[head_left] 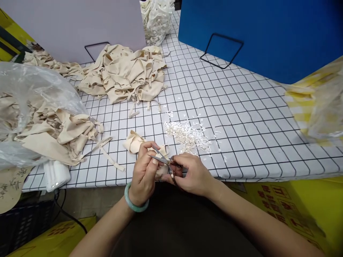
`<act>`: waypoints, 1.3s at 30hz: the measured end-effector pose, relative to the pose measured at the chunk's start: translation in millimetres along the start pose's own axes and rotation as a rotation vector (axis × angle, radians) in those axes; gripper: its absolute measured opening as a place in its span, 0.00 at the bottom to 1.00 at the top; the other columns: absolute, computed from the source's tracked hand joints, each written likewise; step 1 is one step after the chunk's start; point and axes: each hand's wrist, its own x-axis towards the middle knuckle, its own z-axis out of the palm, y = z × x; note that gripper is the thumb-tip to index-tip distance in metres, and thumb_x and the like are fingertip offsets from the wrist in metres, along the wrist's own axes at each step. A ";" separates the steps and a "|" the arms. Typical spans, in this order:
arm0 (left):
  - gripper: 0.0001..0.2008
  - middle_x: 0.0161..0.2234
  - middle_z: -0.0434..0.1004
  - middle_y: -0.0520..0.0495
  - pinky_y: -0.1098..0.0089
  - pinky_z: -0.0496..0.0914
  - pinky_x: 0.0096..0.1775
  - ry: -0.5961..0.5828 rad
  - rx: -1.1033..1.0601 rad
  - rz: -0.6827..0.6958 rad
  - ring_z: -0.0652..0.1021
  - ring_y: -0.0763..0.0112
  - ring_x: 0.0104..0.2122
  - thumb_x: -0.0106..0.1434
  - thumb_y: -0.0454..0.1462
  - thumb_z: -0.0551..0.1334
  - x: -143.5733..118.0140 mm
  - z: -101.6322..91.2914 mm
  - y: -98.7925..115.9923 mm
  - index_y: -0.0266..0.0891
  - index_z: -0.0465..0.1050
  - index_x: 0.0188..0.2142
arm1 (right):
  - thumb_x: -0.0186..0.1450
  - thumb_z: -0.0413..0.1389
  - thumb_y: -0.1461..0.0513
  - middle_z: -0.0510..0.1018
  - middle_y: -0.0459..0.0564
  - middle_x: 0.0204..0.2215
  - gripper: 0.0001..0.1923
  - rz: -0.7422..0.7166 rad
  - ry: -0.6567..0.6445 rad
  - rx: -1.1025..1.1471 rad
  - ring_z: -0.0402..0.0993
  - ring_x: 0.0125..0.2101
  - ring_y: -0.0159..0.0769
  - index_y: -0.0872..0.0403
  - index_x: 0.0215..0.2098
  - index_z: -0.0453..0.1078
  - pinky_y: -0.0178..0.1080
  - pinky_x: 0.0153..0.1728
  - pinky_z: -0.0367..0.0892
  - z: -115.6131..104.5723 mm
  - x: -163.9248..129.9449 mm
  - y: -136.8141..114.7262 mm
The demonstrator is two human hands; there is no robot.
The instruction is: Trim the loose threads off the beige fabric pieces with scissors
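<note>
My right hand (191, 173) is closed around the handles of a pair of scissors (163, 159), whose blades are apart and point left toward my other hand. My left hand (145, 171), with a green bangle on its wrist, pinches beside the blades; it holds part of a beige cloth piece (134, 142) that lies behind and under the fingers. Exactly where the blades meet the cloth is too small to make out. Just beyond the scissors lies a scattered heap of small white clippings (187, 135).
A pile of beige cloth pieces (125, 73) lies at the back left. More spill from a clear plastic bag (40, 85) at the left, near a white device (56, 175) with a cable. A blue panel (257, 35) and a pale panel (80, 25) stand behind.
</note>
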 end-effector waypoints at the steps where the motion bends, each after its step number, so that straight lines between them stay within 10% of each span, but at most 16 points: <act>1: 0.14 0.40 0.66 0.45 0.64 0.65 0.50 -0.003 0.007 0.005 0.66 0.62 0.49 0.74 0.35 0.51 -0.2 0.0 0.0 0.41 0.71 0.32 | 0.59 0.63 0.50 0.64 0.40 0.16 0.24 0.003 -0.002 0.002 0.61 0.20 0.29 0.51 0.20 0.55 0.34 0.27 0.60 0.0 0.2 -0.1; 26: 0.16 0.44 0.67 0.41 0.60 0.67 0.51 -0.170 0.160 -0.072 0.70 0.59 0.49 0.74 0.40 0.50 18.6 19.4 -10.3 0.39 0.69 0.31 | 0.60 0.62 0.45 0.66 0.41 0.18 0.23 0.350 0.109 0.201 0.61 0.20 0.29 0.52 0.23 0.64 0.33 0.21 0.58 -22.6 -24.2 26.8; 33: 0.15 0.44 0.70 0.39 0.59 0.71 0.41 0.029 0.014 -0.149 0.72 0.56 0.45 0.70 0.40 0.55 0.6 -41.2 0.7 0.39 0.70 0.28 | 0.60 0.64 0.50 0.78 0.51 0.38 0.15 0.273 0.223 0.007 0.74 0.38 0.43 0.50 0.36 0.68 0.43 0.39 0.69 -36.2 3.7 22.6; 39: 0.15 0.39 0.72 0.41 0.59 0.69 0.44 0.165 0.154 -0.128 0.73 0.58 0.43 0.68 0.38 0.56 -21.2 -97.5 -6.7 0.39 0.68 0.25 | 0.57 0.59 0.68 0.76 0.48 0.31 0.10 0.051 -0.041 -0.227 0.71 0.35 0.41 0.51 0.31 0.63 0.41 0.35 0.66 6.6 52.5 16.2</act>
